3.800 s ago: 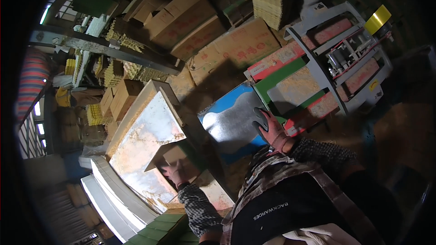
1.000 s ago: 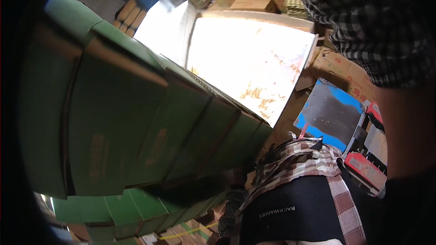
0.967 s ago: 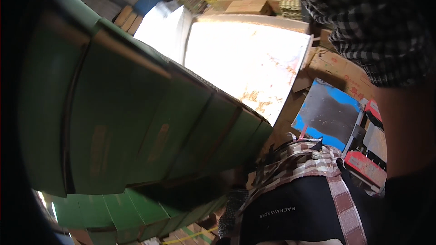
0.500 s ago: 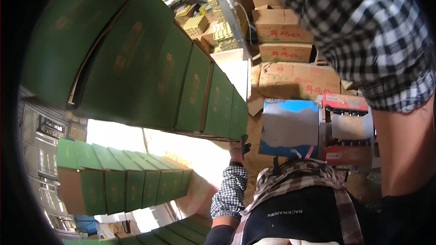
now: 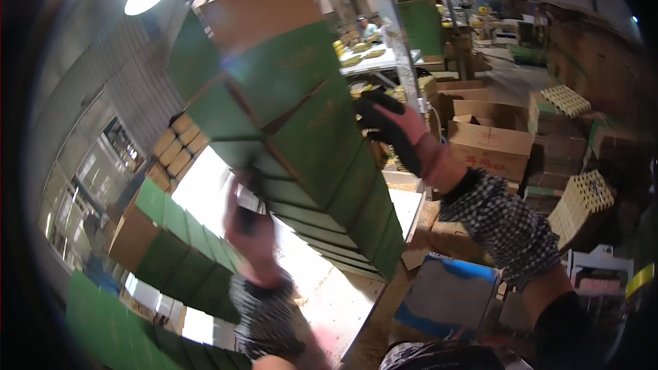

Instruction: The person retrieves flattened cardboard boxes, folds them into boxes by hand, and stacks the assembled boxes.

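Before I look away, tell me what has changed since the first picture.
Then each hand held a different piece of cardboard down at the table. Now both gloved hands, the left hand and the right hand, grip a stack of flat green cartons raised high in front of the camera. The view has swung up toward the hall. The bright table and the blue-edged sheet remain below.
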`<state>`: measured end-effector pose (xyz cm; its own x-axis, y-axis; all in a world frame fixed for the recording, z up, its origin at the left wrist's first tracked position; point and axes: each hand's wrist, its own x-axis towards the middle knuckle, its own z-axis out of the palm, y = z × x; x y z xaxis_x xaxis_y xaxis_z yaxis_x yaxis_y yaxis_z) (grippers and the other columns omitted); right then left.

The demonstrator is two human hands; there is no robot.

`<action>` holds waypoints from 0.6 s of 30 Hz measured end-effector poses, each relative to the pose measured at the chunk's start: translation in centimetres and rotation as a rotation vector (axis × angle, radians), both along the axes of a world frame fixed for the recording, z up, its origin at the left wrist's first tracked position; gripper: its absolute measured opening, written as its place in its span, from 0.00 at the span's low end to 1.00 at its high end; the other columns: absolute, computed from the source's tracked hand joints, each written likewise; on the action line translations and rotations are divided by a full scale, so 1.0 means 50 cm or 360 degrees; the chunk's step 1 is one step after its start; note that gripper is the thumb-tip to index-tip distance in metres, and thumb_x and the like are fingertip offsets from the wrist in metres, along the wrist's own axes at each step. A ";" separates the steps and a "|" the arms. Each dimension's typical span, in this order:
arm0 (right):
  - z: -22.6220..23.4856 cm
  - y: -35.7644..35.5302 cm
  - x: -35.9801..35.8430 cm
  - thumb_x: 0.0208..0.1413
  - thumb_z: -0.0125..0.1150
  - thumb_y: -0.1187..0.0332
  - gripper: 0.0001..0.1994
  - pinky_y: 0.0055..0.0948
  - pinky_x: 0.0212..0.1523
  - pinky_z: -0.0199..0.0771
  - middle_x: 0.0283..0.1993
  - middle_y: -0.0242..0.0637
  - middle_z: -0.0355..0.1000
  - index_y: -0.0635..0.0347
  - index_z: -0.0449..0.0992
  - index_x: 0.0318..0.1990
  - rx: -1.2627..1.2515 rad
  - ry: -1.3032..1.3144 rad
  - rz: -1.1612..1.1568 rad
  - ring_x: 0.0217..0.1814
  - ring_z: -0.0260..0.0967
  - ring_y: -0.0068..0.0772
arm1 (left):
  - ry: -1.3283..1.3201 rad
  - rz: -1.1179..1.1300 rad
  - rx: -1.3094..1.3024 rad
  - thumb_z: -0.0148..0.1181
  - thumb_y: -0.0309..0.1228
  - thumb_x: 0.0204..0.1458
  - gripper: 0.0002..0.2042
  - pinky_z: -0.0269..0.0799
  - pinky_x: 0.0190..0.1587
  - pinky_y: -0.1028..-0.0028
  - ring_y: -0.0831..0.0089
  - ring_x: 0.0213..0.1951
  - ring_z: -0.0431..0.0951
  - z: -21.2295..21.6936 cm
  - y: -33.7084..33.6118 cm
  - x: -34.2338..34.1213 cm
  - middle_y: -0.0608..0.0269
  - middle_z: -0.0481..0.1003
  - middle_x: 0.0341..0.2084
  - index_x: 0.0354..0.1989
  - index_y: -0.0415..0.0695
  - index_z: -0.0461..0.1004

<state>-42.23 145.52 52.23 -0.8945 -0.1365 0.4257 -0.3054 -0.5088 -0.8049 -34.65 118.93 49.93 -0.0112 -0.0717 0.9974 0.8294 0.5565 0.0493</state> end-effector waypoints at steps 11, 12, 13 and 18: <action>0.151 -0.023 0.075 0.58 0.57 0.58 0.20 0.28 0.44 0.76 0.47 0.34 0.73 0.59 0.70 0.53 -0.0633 0.0032 0.0890 0.44 0.73 0.25 | 0.0382 0.0135 0.0006 0.49 0.32 0.58 0.16 0.70 0.43 0.72 0.71 0.38 0.74 0.488 0.077 -0.171 0.59 0.77 0.38 0.49 0.35 0.72; 0.165 -0.016 0.087 0.57 0.57 0.58 0.19 0.28 0.44 0.76 0.47 0.34 0.73 0.59 0.70 0.52 -0.0721 0.0129 0.0982 0.44 0.73 0.25 | 0.0569 0.0212 -0.0159 0.53 0.32 0.54 0.16 0.70 0.44 0.71 0.68 0.39 0.75 0.498 0.115 -0.137 0.58 0.77 0.39 0.49 0.37 0.72; 0.178 -0.021 0.096 0.57 0.57 0.59 0.19 0.28 0.45 0.75 0.47 0.34 0.73 0.59 0.70 0.52 -0.0716 0.0242 0.0948 0.45 0.72 0.26 | 0.0746 0.0331 -0.0320 0.57 0.32 0.50 0.17 0.70 0.44 0.69 0.65 0.40 0.75 0.496 0.131 -0.090 0.57 0.76 0.39 0.48 0.39 0.73; 0.095 0.093 0.070 0.56 0.59 0.61 0.18 0.29 0.47 0.75 0.47 0.36 0.73 0.60 0.71 0.50 -0.0606 0.0585 0.0315 0.47 0.72 0.27 | 0.1094 0.0205 -0.0545 0.65 0.27 0.37 0.31 0.60 0.59 0.60 0.52 0.56 0.66 0.326 0.286 -0.013 0.49 0.67 0.54 0.55 0.38 0.66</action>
